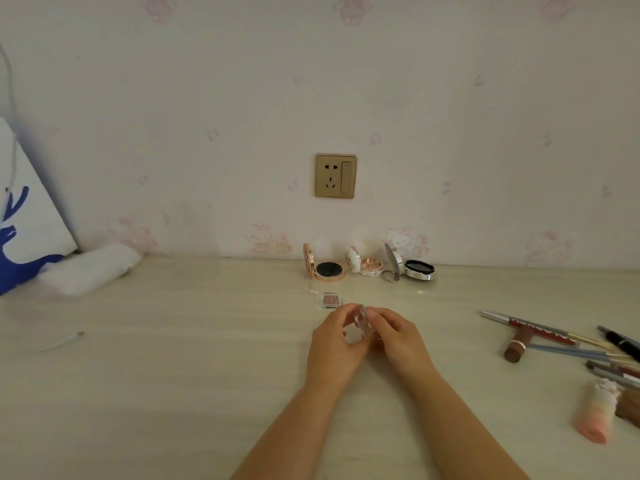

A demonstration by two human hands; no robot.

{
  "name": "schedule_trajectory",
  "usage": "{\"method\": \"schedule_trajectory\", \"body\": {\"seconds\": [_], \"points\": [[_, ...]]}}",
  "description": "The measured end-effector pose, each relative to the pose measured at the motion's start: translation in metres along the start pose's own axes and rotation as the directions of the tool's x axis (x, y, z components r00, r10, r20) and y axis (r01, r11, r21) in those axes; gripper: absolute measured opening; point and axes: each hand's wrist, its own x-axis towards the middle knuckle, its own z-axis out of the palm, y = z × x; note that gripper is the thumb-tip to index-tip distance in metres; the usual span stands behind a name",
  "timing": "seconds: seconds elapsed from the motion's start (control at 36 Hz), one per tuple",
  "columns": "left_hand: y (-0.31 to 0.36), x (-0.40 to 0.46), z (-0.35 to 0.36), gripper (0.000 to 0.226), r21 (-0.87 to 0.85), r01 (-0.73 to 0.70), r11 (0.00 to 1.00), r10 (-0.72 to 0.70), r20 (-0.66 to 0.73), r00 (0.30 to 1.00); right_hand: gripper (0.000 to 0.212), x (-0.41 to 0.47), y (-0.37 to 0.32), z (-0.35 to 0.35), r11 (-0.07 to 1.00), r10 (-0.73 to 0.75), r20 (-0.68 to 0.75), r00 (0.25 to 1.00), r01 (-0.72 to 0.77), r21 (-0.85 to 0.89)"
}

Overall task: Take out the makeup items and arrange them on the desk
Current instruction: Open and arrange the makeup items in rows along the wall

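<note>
Both hands meet over the middle of the worktop [173, 358], and each grip is grasping the same small clear case [362, 320]: the left hand [334, 344] curls round its left side, the right hand [398, 336] pinches its right side with fingertips, holding it just above the surface. Just beyond the hands lies an open pink eyeshadow pan [329, 301]. Along the wall stand three opened compacts: a rose-gold compact [325, 268], a white compact [365, 264] and a silver compact [412, 266]. To the right lie pencils [540, 329], a brown lipstick [516, 344] and a pink tube [596, 415]. At far left a white bag [24, 216] with a blue deer leans on the wall beside a white roll [91, 268].
</note>
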Motion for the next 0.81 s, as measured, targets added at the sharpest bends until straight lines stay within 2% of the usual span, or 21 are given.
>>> {"method": "schedule_trajectory", "body": {"seconds": [0.14, 0.28, 0.44, 0.5, 0.61, 0.69, 0.81], "points": [[-0.002, 0.001, 0.001, 0.034, 0.000, -0.004, 1.000, 0.004, -0.010, 1.000, 0.017, -0.002, -0.002, 0.002, 0.999, -0.033, 0.022, 0.999, 0.032, 0.015], [0.001, 0.001, -0.003, 0.045, -0.122, 0.057, 0.991, -0.058, -0.011, 0.998, 0.033, -0.005, -0.005, -0.001, 0.999, -0.032, 0.069, 0.997, 0.032, 0.002], [0.003, 0.002, -0.009, 0.015, -0.210, 0.125, 0.970, -0.141, -0.066, 0.988, 0.032, -0.006, -0.005, 0.001, 0.991, -0.071, 0.154, 0.985, 0.088, -0.105], [0.001, 0.003, -0.011, 0.015, -0.217, 0.146, 0.965, -0.164, -0.065, 0.984, 0.032, -0.007, -0.004, 0.003, 0.982, -0.101, 0.162, 0.982, 0.125, -0.144], [0.003, 0.004, -0.011, 0.015, -0.184, 0.167, 0.969, -0.177, -0.035, 0.984, 0.030, -0.006, -0.002, 0.007, 0.953, -0.153, 0.148, 0.977, 0.185, -0.240], [0.002, 0.005, -0.008, 0.019, -0.133, 0.174, 0.976, -0.179, -0.025, 0.984, 0.023, -0.006, 0.000, 0.007, 0.951, -0.158, 0.137, 0.978, 0.188, -0.245], [-0.001, 0.008, -0.006, 0.031, 0.019, 0.139, 0.990, -0.139, 0.003, 0.990, 0.025, -0.003, 0.002, 0.007, 0.954, -0.143, 0.070, 0.987, 0.156, -0.257]]}}
